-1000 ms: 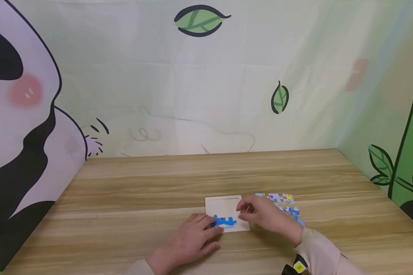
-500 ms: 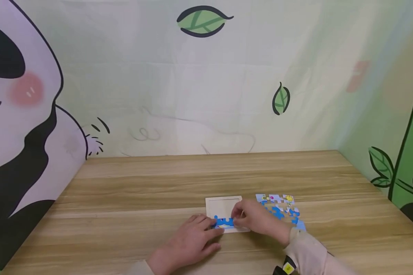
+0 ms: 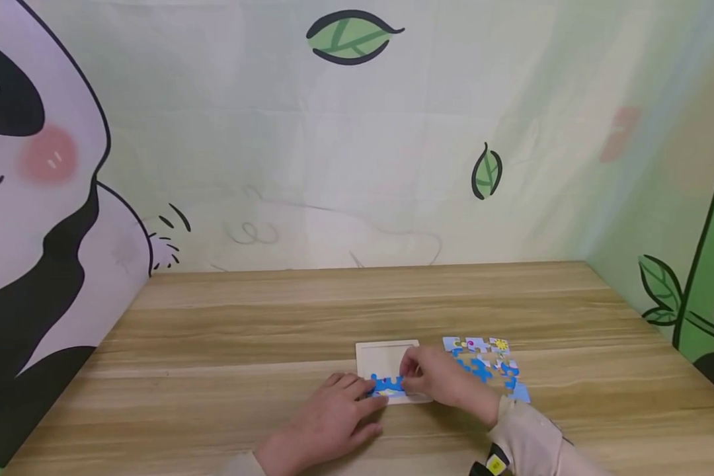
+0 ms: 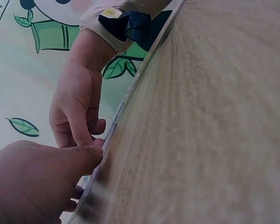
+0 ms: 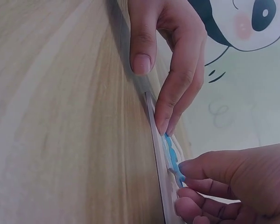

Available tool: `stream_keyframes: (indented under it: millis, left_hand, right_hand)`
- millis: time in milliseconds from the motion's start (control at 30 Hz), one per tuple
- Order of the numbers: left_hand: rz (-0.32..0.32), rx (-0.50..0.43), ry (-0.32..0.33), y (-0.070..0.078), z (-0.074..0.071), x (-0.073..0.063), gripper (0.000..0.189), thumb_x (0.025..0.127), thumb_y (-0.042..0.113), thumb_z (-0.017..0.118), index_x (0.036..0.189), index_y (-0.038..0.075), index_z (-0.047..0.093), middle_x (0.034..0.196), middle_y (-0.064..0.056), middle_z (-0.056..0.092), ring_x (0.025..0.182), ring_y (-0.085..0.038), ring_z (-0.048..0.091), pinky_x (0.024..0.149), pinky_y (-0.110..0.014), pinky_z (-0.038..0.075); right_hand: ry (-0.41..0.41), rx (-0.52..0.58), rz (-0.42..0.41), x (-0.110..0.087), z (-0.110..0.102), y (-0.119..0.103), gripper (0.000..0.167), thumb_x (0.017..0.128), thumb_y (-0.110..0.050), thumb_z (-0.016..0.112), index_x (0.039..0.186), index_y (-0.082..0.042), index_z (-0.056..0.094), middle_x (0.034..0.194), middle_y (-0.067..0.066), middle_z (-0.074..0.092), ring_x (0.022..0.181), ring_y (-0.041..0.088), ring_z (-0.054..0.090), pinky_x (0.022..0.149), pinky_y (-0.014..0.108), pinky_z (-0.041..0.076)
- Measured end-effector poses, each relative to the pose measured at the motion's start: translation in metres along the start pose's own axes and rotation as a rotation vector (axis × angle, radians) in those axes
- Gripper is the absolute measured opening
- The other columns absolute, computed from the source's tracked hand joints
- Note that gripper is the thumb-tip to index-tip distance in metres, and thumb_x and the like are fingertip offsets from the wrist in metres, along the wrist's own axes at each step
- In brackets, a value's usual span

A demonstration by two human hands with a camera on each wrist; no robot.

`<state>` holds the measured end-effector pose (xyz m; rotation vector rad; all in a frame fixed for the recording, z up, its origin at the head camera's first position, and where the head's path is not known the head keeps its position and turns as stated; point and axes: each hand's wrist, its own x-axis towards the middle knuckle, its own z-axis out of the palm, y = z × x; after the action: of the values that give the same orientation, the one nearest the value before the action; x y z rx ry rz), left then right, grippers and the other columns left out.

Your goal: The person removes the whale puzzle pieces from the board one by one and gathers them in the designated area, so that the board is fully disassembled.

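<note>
A shallow pale wooden puzzle tray lies on the table, with joined blue jigsaw pieces along its near side. My left hand rests at the tray's left, fingertips on the pieces and the near rim, thumb held apart. At the row's right end, my right hand pinches a blue puzzle piece between thumb and fingers, low over the tray. Most of that piece is hidden by the fingertips. The right wrist view shows the left fingertips pressing on the blue row.
Right of the tray lies a loose group of jigsaw pieces, blue and pale, one with a yellow sun. The wooden table meets a wall printed with a panda and leaves.
My right hand has come left and down from the tray's right side to the end of the blue row, uncovering more loose pieces. The left hand stays in place.
</note>
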<state>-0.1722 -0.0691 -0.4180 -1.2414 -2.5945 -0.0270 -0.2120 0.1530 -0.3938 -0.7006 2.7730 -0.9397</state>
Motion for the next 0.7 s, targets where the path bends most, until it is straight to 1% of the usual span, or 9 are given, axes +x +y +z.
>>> stream_keyframes:
  millis: [300,433,533,700]
  left_hand:
    - [0.004,0.017,0.019,0.0001,-0.0001,-0.0005,0.036,0.093,0.045,0.057,0.121,0.025,0.065,0.124,0.002,0.063,0.113,-0.014,0.056,0.098,-0.036,0.045]
    - [0.010,0.027,0.029,0.0001,0.0000,-0.0004,0.035,0.093,0.045,0.057,0.121,0.025,0.065,0.122,0.002,0.064,0.112,-0.014,0.056,0.097,-0.035,0.046]
    - [0.010,0.026,0.031,0.0004,-0.0001,-0.0003,0.035,0.093,0.045,0.057,0.120,0.025,0.065,0.122,0.002,0.064,0.112,-0.014,0.056,0.097,-0.035,0.046]
    - [0.003,0.016,0.017,0.0004,-0.0003,-0.0003,0.035,0.093,0.045,0.056,0.121,0.025,0.065,0.122,0.002,0.064,0.112,-0.014,0.056,0.098,-0.035,0.045]
  right_hand:
    - [0.029,0.030,-0.010,0.0007,-0.0001,0.0002,0.009,0.082,-0.006,0.070,0.082,-0.008,0.062,0.072,-0.002,0.059,0.066,0.007,0.050,0.058,0.018,0.042]
    - [0.037,0.080,-0.034,0.0009,-0.0001,0.0026,0.008,0.081,-0.004,0.070,0.081,-0.006,0.062,0.072,-0.001,0.061,0.065,0.005,0.050,0.059,0.017,0.043]
    - [0.024,0.133,-0.048,0.0005,-0.0020,0.0037,0.007,0.082,-0.003,0.069,0.082,-0.004,0.062,0.071,0.001,0.061,0.063,0.003,0.050,0.056,0.017,0.043]
    - [-0.015,0.205,-0.031,0.0000,-0.0075,0.0028,0.006,0.084,-0.003,0.068,0.085,-0.003,0.061,0.071,0.003,0.062,0.059,0.006,0.053,0.051,0.018,0.042]
